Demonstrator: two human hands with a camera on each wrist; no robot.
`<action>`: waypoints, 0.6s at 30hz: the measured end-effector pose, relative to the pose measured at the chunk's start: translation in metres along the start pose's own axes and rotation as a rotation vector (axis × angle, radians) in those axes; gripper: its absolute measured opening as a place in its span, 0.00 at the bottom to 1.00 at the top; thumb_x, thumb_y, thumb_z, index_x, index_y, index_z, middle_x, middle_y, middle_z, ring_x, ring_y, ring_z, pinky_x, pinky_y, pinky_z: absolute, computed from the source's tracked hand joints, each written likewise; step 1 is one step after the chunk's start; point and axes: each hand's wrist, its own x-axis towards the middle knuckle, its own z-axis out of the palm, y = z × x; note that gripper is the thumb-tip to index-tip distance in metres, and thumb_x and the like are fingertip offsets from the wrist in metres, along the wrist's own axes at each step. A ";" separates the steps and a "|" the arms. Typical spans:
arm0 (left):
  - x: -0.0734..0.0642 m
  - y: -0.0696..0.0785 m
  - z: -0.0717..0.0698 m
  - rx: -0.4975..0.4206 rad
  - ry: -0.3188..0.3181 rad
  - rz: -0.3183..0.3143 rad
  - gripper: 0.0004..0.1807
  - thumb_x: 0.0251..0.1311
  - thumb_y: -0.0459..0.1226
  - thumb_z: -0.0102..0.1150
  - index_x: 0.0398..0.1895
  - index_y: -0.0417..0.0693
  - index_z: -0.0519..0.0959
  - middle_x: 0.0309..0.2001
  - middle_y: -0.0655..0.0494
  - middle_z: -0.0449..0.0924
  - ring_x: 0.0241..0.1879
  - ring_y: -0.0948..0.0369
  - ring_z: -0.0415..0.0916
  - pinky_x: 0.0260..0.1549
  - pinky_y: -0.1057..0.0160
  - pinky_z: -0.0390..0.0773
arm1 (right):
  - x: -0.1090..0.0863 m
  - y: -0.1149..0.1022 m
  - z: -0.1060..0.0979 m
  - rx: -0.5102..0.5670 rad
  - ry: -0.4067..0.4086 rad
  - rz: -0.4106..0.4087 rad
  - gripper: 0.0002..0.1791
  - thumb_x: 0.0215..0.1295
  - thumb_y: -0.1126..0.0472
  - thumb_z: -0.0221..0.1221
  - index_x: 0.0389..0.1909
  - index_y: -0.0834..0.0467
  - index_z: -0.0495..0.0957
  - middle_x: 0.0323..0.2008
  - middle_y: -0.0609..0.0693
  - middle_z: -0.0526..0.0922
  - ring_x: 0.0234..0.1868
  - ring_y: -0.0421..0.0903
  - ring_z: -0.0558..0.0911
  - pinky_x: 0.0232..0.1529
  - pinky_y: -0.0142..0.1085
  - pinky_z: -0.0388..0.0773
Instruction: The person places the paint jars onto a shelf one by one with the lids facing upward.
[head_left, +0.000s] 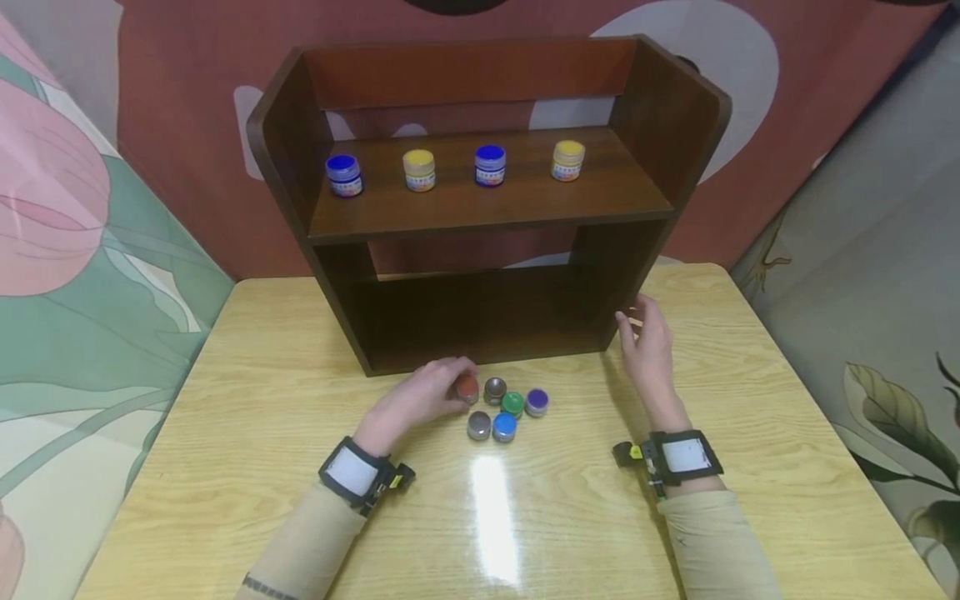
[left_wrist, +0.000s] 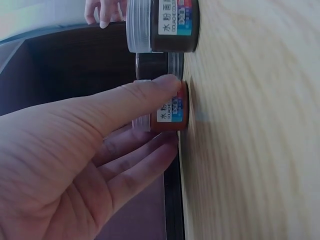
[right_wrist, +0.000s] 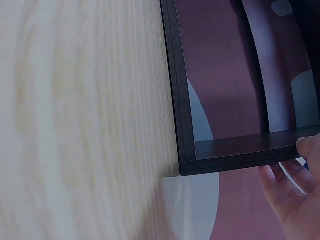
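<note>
A small red-lidded paint jar stands on the wooden table in front of a dark wooden shelf unit. My left hand pinches it. In the left wrist view the thumb lies on one side of the red jar and the fingers on the other. My right hand hovers open by the shelf's lower right corner. The right wrist view shows its fingers close to the shelf's side panel; I cannot tell whether they touch it.
Beside the red jar sit a grey jar, a green jar, a purple jar, another grey jar and a blue jar. The upper shelf holds blue, yellow, blue and yellow jars.
</note>
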 end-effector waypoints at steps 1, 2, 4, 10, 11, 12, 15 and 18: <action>0.000 0.000 0.000 0.002 0.007 0.004 0.25 0.55 0.35 0.73 0.56 0.48 0.76 0.43 0.58 0.81 0.40 0.64 0.76 0.42 0.65 0.81 | 0.000 0.000 0.000 -0.001 -0.002 0.002 0.19 0.74 0.65 0.54 0.61 0.69 0.69 0.55 0.68 0.77 0.55 0.63 0.79 0.55 0.56 0.82; -0.001 0.001 0.001 0.006 0.015 0.009 0.25 0.55 0.35 0.73 0.55 0.48 0.75 0.42 0.58 0.81 0.40 0.64 0.76 0.41 0.66 0.81 | 0.000 0.000 0.000 0.000 -0.003 0.003 0.19 0.74 0.65 0.54 0.61 0.69 0.69 0.55 0.68 0.77 0.55 0.63 0.79 0.55 0.55 0.82; -0.001 0.001 0.001 0.007 0.027 0.023 0.22 0.54 0.33 0.73 0.51 0.48 0.75 0.40 0.58 0.80 0.39 0.65 0.75 0.39 0.67 0.81 | 0.000 0.000 0.000 0.002 -0.005 0.004 0.19 0.74 0.65 0.54 0.61 0.69 0.69 0.55 0.68 0.77 0.55 0.63 0.79 0.55 0.55 0.82; 0.000 0.002 0.003 0.003 0.026 0.051 0.16 0.56 0.33 0.71 0.42 0.50 0.74 0.36 0.59 0.77 0.36 0.65 0.73 0.36 0.68 0.79 | 0.000 0.000 0.000 0.004 0.001 -0.001 0.19 0.74 0.65 0.54 0.61 0.69 0.69 0.54 0.68 0.77 0.55 0.63 0.79 0.54 0.55 0.82; 0.000 0.001 0.003 0.001 0.025 0.051 0.15 0.57 0.33 0.71 0.42 0.50 0.74 0.36 0.60 0.77 0.36 0.65 0.73 0.36 0.68 0.79 | 0.000 0.000 0.000 0.005 0.002 -0.002 0.19 0.74 0.65 0.54 0.60 0.69 0.69 0.54 0.68 0.77 0.55 0.63 0.79 0.54 0.55 0.82; 0.000 0.001 0.003 -0.001 0.026 0.054 0.15 0.57 0.33 0.71 0.42 0.50 0.74 0.36 0.60 0.77 0.36 0.65 0.74 0.37 0.68 0.79 | 0.000 0.000 0.000 0.006 0.004 -0.003 0.19 0.73 0.65 0.54 0.60 0.69 0.69 0.54 0.68 0.78 0.55 0.63 0.79 0.54 0.55 0.83; 0.000 0.000 0.004 -0.018 0.031 0.054 0.15 0.57 0.33 0.71 0.43 0.50 0.74 0.37 0.60 0.79 0.38 0.65 0.76 0.39 0.68 0.81 | 0.000 0.000 0.000 0.007 0.005 -0.007 0.18 0.73 0.66 0.54 0.60 0.69 0.69 0.54 0.68 0.78 0.54 0.63 0.79 0.54 0.55 0.83; 0.000 -0.002 0.003 -0.035 0.045 0.056 0.16 0.58 0.34 0.71 0.45 0.51 0.75 0.39 0.60 0.80 0.39 0.66 0.77 0.40 0.68 0.82 | 0.000 0.000 0.000 0.007 0.005 -0.007 0.18 0.73 0.66 0.54 0.60 0.69 0.69 0.54 0.68 0.78 0.55 0.63 0.80 0.54 0.55 0.83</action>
